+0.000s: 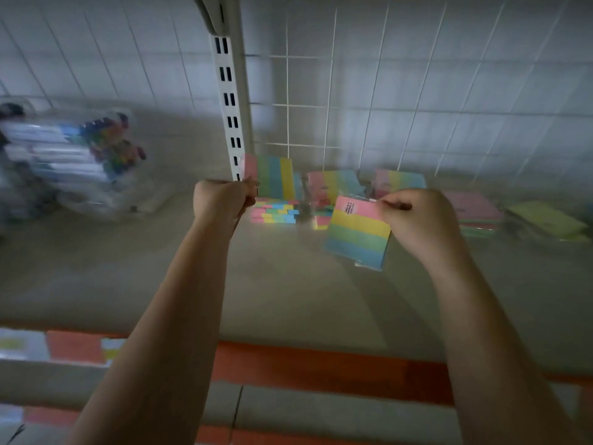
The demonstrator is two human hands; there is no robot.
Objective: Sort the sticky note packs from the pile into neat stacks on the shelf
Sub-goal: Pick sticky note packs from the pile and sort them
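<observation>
My left hand (221, 199) grips the lower left corner of a striped pink, green, blue and yellow sticky note pack (272, 178), held upright above a low stack of striped packs (276, 211) at the back of the shelf (272, 293). My right hand (417, 220) pinches the pink top edge of another striped pack (357, 231), which hangs tilted above the shelf. More striped packs (333, 184) lie in a loose pile behind and between my hands. A further pack (401, 181) lies behind my right hand.
Pink packs (475, 207) and a yellow pack (545, 220) lie at the right on the shelf. A clear bag of coloured pens (73, 159) sits at the left. A slotted white upright (229, 107) and a wire grid back panel (385, 91) stand behind. An orange strip (305, 364) edges the shelf front.
</observation>
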